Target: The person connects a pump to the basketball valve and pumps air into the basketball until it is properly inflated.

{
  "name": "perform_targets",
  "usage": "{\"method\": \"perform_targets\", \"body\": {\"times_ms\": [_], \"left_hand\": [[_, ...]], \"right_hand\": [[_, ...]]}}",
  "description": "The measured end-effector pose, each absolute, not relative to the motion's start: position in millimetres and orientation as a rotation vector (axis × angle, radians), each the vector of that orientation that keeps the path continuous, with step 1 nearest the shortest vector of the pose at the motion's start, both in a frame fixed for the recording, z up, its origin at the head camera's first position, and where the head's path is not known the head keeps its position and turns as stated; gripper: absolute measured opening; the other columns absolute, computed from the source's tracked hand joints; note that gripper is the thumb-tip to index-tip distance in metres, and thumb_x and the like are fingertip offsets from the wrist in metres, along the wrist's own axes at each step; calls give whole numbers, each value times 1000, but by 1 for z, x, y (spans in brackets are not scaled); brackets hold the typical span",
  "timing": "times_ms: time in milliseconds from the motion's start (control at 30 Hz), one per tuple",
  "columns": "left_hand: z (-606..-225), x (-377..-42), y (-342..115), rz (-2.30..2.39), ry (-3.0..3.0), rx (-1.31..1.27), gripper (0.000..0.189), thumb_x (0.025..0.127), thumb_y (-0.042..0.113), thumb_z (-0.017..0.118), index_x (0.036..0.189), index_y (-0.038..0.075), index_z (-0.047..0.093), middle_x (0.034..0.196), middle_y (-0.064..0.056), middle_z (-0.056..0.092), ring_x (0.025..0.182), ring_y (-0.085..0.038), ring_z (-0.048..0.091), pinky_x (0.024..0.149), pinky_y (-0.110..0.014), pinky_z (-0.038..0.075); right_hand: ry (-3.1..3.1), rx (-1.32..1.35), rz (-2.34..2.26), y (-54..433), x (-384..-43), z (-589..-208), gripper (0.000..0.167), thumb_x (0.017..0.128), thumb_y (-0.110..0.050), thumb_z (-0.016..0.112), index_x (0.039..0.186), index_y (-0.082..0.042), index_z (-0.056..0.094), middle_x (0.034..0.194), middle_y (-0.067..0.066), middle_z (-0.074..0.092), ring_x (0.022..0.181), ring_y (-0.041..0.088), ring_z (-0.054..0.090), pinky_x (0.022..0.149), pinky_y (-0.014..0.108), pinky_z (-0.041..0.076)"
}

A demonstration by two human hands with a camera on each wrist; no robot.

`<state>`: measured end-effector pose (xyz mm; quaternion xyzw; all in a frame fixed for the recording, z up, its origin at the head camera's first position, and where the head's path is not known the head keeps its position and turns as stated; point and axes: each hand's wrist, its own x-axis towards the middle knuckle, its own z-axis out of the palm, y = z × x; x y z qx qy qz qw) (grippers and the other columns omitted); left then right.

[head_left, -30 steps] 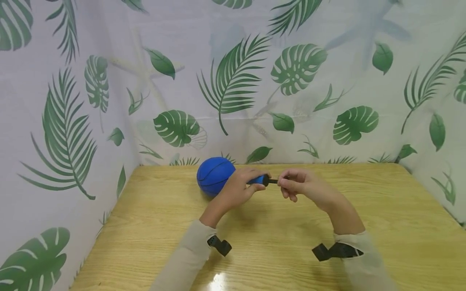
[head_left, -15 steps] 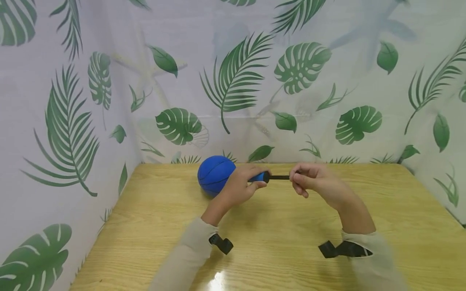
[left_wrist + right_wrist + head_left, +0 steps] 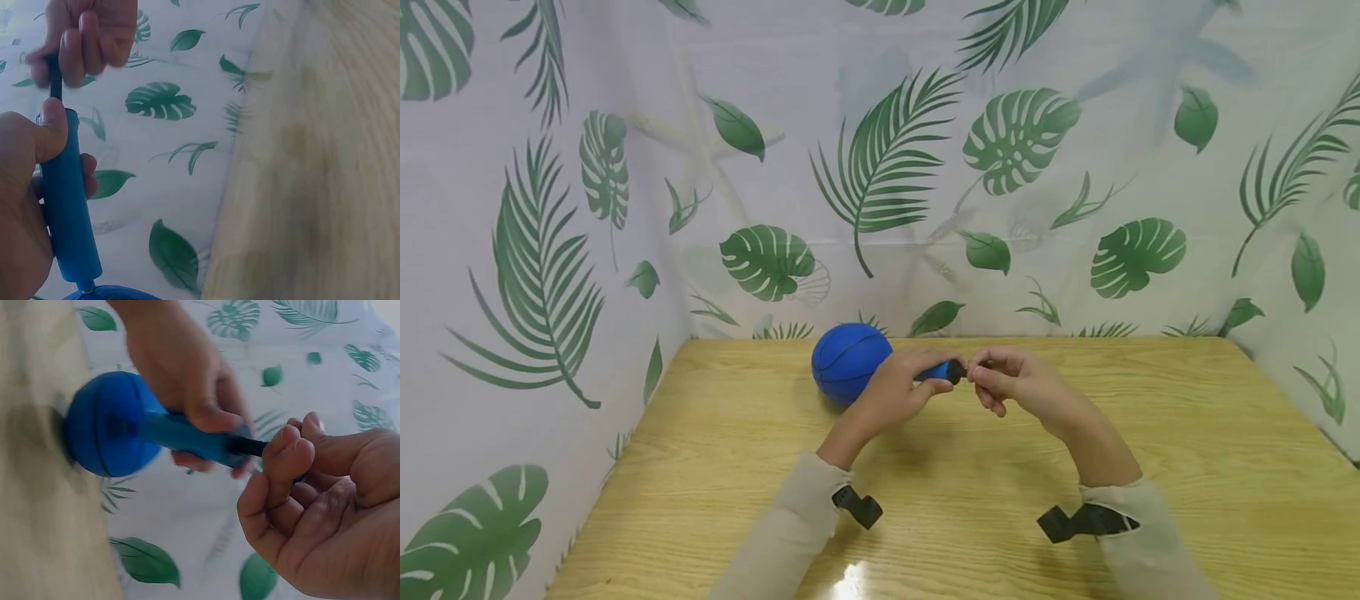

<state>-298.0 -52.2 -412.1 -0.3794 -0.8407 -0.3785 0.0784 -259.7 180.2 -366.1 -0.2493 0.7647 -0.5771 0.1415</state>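
Note:
A blue ball [image 3: 847,362] with black seam lines rests on the wooden table. My left hand [image 3: 891,387] grips the blue barrel of a hand pump [image 3: 67,200], its thumb along the side. The pump's lower end meets the ball, as the left wrist view shows. My right hand [image 3: 1018,379] pinches the end of the pump's black rod [image 3: 247,446] between thumb and curled fingers. Only a short stretch of the rod shows between barrel and fingers. The handle end is mostly hidden in the right hand.
The wooden table [image 3: 985,517] runs up to a white backdrop [image 3: 880,167] printed with green leaves, which also closes in the left side. A black wrist camera [image 3: 857,506] is strapped at the left sleeve, another wrist camera [image 3: 1086,522] at the right.
My right hand first drew the rod out to the right, then came back left, pushing it nearly all the way into the barrel. The left hand and ball shifted only slightly right.

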Motion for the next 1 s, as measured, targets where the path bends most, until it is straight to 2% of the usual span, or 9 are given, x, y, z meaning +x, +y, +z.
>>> {"method": "perform_targets", "body": {"times_ms": [267,500,733,1000], "left_hand": [[-406,-306,-67,-1111,-2438,-1067,35,97,19,69,132,18,68,127,-4,70,116,-20,61,99,-41,52],[-407,-302,-60,-1031,-2414,-1098,35,96,22,69,130,13,69,131,-5,70,122,-23,62,103,-40,51],[-408,-296,-50,-976,-2431,-1129,37,97,23,69,132,11,67,123,-7,70,115,-23,64,96,-38,54],[-409,-297,-54,-1034,-2492,-1134,39,98,25,67,136,14,65,128,-5,69,120,-21,63,101,-39,52]], "right_hand": [[2214,-980,-1765,211,-244,-338,17,108,-6,48,98,-11,61,72,-4,55,57,16,49,51,32,45],[2231,-854,-1756,198,-254,-354,17,109,-13,48,97,-9,60,71,-4,55,58,12,51,55,29,47],[2170,-680,-1817,169,-267,-381,18,109,-21,50,97,-12,61,71,-3,57,61,9,53,58,26,50],[2199,-717,-1686,179,-263,-373,16,108,-23,52,103,-12,63,78,-1,60,60,11,52,61,29,50]]}}
